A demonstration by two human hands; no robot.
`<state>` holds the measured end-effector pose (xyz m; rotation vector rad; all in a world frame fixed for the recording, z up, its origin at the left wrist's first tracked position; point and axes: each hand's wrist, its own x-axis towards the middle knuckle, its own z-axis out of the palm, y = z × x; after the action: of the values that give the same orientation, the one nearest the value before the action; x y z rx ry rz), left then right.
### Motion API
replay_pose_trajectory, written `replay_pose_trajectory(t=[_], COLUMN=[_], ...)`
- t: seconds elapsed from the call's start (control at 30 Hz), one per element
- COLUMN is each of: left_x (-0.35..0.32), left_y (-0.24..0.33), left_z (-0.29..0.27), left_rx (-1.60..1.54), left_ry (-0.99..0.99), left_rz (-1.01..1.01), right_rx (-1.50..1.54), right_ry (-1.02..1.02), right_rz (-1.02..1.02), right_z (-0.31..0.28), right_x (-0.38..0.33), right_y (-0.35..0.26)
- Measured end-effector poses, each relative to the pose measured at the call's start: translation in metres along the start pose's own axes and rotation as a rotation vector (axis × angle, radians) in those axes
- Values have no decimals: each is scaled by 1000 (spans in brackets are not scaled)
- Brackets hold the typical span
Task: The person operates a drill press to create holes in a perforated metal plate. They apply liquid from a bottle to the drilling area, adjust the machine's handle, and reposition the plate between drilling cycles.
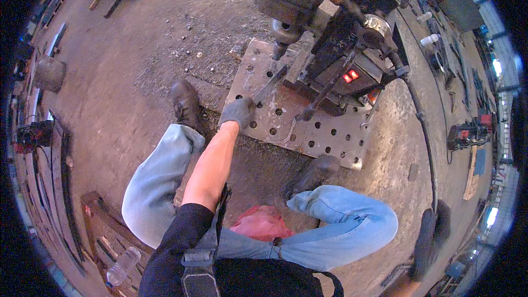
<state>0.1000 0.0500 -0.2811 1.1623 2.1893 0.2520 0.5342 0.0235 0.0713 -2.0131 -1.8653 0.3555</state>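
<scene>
Down low, crouched over perforated steel plate (308,132) lying flat on concrete floor (137,77), boots planted at either edge, probably for balance. Left hand (237,112), gloved, curled around drill's feed lever (269,88) near plate's left edge, apparently for leverage. Magnetic drill (335,60) seated on plate, bit (279,50) over hole row. Right hand (432,236), gloved, hanging far right, fingers loosely together, holding nothing visible.
</scene>
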Motion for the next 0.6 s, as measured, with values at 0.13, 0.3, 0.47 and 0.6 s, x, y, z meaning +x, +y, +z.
replay_pose_trajectory(t=[0.13, 0.3, 0.47, 0.6], left_x=[6, 17, 41, 63], left_y=[-1, -5, -10, -10], left_z=[6, 10, 4, -15], left_rx=[10, 36, 97, 110], left_ry=[14, 31, 133, 103], left_rz=[18, 23, -33, -50], right_rx=[-4, 220, 277, 266], right_ry=[-234, -428, -435, -420], right_rz=[193, 302, 241, 277], right_z=[4, 75, 99, 97], right_x=[5, 6, 12, 11], right_y=[13, 8, 14, 5])
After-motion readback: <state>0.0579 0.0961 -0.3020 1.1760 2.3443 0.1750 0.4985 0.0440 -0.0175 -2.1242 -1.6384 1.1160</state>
